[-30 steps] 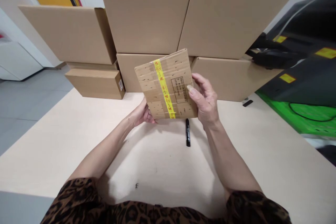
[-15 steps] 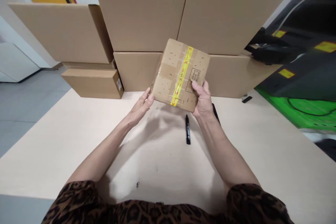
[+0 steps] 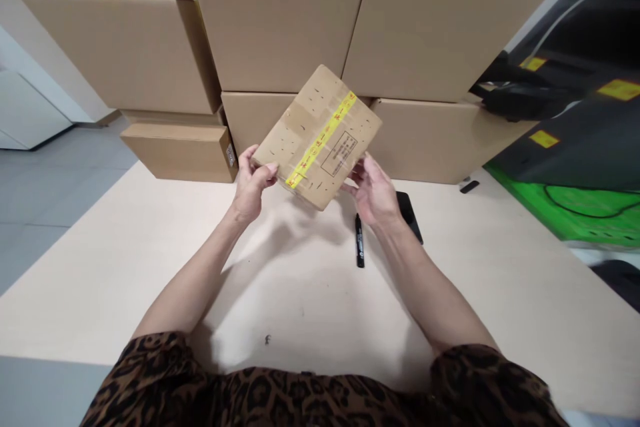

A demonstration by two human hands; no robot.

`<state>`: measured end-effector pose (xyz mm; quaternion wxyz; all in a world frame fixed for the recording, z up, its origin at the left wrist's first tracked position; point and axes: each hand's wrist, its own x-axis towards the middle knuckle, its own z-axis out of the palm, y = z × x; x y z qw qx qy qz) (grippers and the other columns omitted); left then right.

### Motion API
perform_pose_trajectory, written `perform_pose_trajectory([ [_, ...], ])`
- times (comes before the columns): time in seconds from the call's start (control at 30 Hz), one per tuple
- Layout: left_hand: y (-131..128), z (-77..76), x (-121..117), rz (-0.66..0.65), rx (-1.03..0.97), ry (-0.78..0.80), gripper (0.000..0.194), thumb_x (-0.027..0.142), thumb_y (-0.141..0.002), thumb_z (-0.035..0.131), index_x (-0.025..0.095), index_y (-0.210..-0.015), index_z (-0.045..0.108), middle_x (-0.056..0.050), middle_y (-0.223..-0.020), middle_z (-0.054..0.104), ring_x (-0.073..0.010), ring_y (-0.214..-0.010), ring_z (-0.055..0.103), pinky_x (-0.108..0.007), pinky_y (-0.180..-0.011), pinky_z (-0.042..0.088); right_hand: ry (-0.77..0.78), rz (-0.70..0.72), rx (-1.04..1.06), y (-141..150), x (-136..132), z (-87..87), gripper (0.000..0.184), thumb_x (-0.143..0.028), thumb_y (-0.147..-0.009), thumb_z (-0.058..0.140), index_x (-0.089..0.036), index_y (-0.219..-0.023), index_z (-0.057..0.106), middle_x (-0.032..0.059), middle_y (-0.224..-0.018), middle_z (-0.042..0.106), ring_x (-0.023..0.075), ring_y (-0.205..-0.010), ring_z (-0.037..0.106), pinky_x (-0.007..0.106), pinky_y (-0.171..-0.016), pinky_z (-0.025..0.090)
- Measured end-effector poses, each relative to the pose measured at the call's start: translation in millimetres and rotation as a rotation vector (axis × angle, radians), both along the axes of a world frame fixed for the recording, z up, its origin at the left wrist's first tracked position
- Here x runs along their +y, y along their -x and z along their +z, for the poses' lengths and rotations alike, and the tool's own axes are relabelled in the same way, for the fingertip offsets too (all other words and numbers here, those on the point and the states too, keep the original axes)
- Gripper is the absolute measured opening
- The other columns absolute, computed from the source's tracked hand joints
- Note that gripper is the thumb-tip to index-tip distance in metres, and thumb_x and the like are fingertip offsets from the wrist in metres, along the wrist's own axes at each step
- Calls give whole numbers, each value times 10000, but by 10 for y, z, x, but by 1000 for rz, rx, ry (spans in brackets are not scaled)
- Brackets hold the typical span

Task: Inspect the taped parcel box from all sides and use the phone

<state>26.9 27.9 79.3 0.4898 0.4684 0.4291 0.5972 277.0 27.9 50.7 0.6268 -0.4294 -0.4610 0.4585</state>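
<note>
A small flat cardboard parcel (image 3: pixel 316 135) with a strip of yellow printed tape and a stamped black label is held up above the table, turned diagonally. My left hand (image 3: pixel 251 183) grips its lower left corner, thumb on top. My right hand (image 3: pixel 374 191) supports its lower right edge from beneath, fingers curled against it. A black marker pen (image 3: pixel 359 248) lies on the table just below the right hand, and a black phone (image 3: pixel 410 215) lies flat beside that wrist.
Large plain cardboard boxes (image 3: pixel 280 20) are stacked in a wall along the far edge of the pale wooden table (image 3: pixel 125 260). A smaller closed box (image 3: pixel 181 153) sits at the left. Dark machinery with yellow stickers (image 3: pixel 575 100) and a green surface stand at right.
The parcel has been rotated clockwise in the air, its tape now running diagonally. My left hand went from open beside it to gripping its corner; my right hand shifted lower under its edge.
</note>
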Motion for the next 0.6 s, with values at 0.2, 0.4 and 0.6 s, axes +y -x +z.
perform_pose_trajectory([
  [0.2,87,-44,123,-77,-93,119,539,527,-611,772,256,-1005,523,36,-819,604,-152,-685,575,-263,-617,417,-104,-127,-520,-507,-433,-34,220,-419,-896,713,-234,-1001,656,11,-888,722,163,-722,662,308,-665,539],
  [0.4,100,-245,238,-133,-2,267,520,556,-590,763,225,-952,590,-10,-745,640,-176,-649,575,-246,-546,345,-345,302,-1543,-682,-966,-160,426,-44,-955,482,-188,-1297,692,186,-1311,740,301,-1080,755,457,-885,627],
  [0.6,199,-367,324,-156,81,410,568,591,-575,766,225,-984,619,-23,-734,647,-174,-582,544,-265,-550,392,-320,580,-1879,-533,-1013,-317,352,38,-956,481,-124,-1167,711,220,-1316,735,306,-1120,749,456,-944,617],
])
